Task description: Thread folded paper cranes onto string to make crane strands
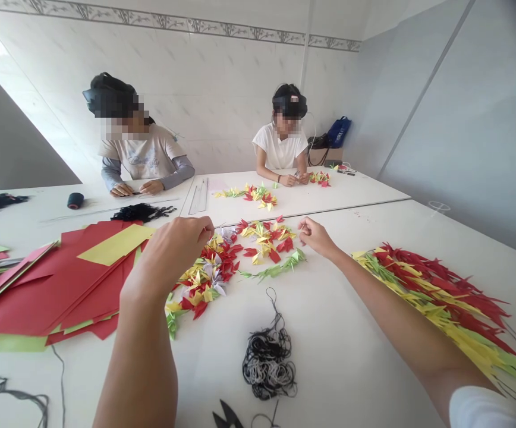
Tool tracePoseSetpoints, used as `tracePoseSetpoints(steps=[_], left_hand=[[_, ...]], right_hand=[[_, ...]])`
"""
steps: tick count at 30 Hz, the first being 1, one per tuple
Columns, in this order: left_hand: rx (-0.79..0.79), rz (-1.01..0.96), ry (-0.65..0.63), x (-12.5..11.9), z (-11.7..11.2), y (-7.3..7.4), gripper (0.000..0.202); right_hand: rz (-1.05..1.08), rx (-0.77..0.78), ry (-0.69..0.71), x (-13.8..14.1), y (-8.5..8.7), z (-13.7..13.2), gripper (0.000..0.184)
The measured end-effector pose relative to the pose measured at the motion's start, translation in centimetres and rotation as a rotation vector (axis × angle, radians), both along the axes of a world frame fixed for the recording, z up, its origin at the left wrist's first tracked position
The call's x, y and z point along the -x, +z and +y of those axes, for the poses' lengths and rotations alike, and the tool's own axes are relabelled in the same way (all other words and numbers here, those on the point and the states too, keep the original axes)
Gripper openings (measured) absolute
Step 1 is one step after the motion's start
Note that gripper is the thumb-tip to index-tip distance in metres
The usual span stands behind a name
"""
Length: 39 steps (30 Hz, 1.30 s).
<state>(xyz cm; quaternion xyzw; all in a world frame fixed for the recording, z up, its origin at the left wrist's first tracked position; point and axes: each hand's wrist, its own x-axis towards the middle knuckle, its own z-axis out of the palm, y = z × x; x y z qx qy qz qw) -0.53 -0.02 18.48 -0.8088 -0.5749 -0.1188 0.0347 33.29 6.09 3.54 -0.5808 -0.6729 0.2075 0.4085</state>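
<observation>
Quick look at my bench right now: two white tables butted together, and the seam between them runs across just past my hands. My left hand (171,252) is curled nearly shut, with the thumb and fingertips (207,229) pinched on a thin sliver (217,226), too small to tell if it's a needle or thread. My right hand (317,238) is doing about the same, half closed and pinching something thin at the fingertips, hovering over the tabletop (351,356).

Right under and between them is a messy pile of red, yellow and white paper cranes (208,273), and a short green-and-yellow strung piece (271,267) lies just beside it. Off to the right, a long red, yellow and green garland (436,303) fans out near my forearm. A stretch of white tabletop separates that garland from a black-and-grey thread tangle (269,356), with black-handled scissors (226,416) at the bottom edge of the shot.

On the left, stacked red paper sheets (53,285) sit with a yellow sheet (115,244) on top. Across the seam, two co-workers (142,154) (280,142) sit at the far table, one with hands working on small cranes (320,178).
</observation>
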Motion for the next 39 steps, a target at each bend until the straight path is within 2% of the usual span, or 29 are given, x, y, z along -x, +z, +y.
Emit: tracePoseSetpoints(steps=[3,7,11,17,21,24,27,33,35,39], left_hand=[[0.006,-0.004,0.001,0.1,0.1,0.0,0.027],[0.016,-0.018,0.005,0.0,0.3,0.0,0.027],[0.013,-0.065,-0.001,0.5,0.9,-0.4,0.025],[0.028,-0.073,0.017,1.0,2.1,-1.2,0.025],[0.065,-0.027,0.033,0.6,2.4,-1.3,0.025],[0.094,-0.042,0.001,0.2,2.4,-1.4,0.026],[0.119,-0.062,-0.033,-0.4,2.3,-1.3,0.026],[0.095,-0.07,-0.123,-1.3,1.7,-1.0,0.026],[0.085,-0.096,-0.158,-1.3,1.6,-0.9,0.025],[0.063,-0.12,-0.216,-1.4,1.3,-0.7,0.024]], right_hand=[[-0.135,0.054,0.142,-0.7,-0.4,-1.6,0.021],[-0.477,0.144,0.317,-1.3,-1.8,-2.9,0.041],[-0.659,0.125,0.267,-1.7,-2.8,-3.2,0.034],[-0.9,0.08,0.193,-3.7,-1.7,-3.7,0.056],[-0.967,0.101,0.21,-4.8,-1.6,-4.0,0.059],[-0.9,0.167,0.22,-5.3,-1.0,-3.8,0.057],[-0.722,0.155,0.2,-5.2,0.8,-3.5,0.052],[-0.399,-0.053,0.043,-2.8,6.1,-3.3,0.032],[-0.27,-0.13,0.053,-1.5,7.4,-3.4,0.028],[-0.037,-0.313,0.168,1.1,9.1,-3.9,0.027]])
